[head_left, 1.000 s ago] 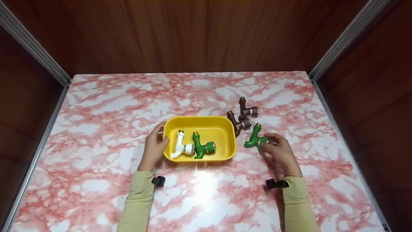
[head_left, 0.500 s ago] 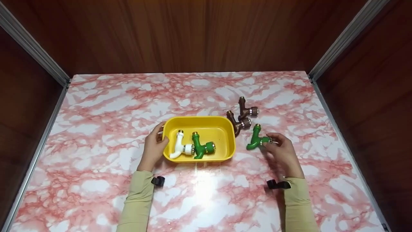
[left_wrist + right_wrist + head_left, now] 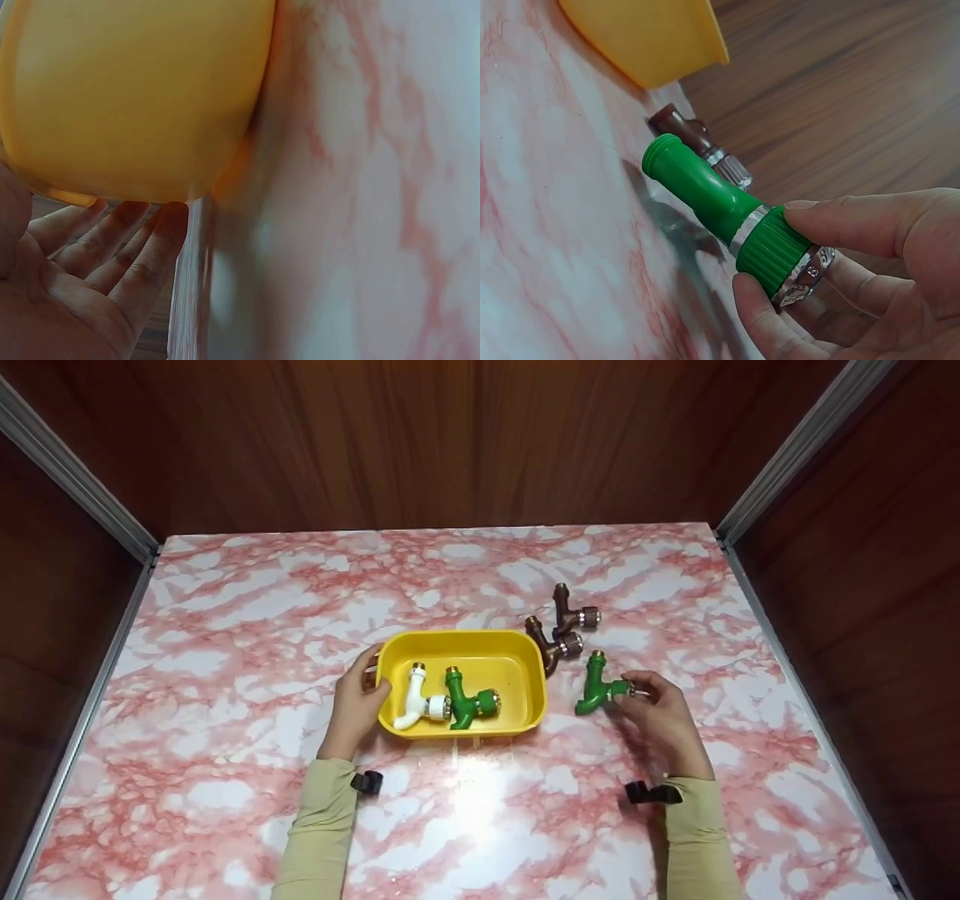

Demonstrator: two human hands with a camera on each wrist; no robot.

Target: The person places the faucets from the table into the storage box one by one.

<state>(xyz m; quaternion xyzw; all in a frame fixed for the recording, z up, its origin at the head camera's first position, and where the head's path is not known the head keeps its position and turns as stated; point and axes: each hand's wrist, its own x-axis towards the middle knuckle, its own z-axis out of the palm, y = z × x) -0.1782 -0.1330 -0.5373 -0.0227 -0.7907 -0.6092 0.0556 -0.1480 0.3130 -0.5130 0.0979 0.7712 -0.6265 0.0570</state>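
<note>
My right hand (image 3: 661,712) pinches a green tap (image 3: 595,686) by its ribbed knob, thumb on one side and fingers on the other. In the right wrist view the tap (image 3: 705,187) hangs close over the table, its spout pointing away from the palm. At the left end of a yellow plastic tub (image 3: 517,720), my left hand (image 3: 355,709) grips the wall, thumb at the rim and fingers along the outside. Inside the tub lie a white tap (image 3: 415,697) and a second green tap (image 3: 463,705), side by side.
Two brown taps lie on the marbled table by the tub's right end, the nearer brown tap (image 3: 553,647) right at its wall and the farther brown tap (image 3: 566,619) behind. Dark wood panels (image 3: 450,442) enclose the table at the back and sides.
My right hand has drawn the green tap slightly right and toward me, away from the tub. The left hand and the tub hold nearly still.
</note>
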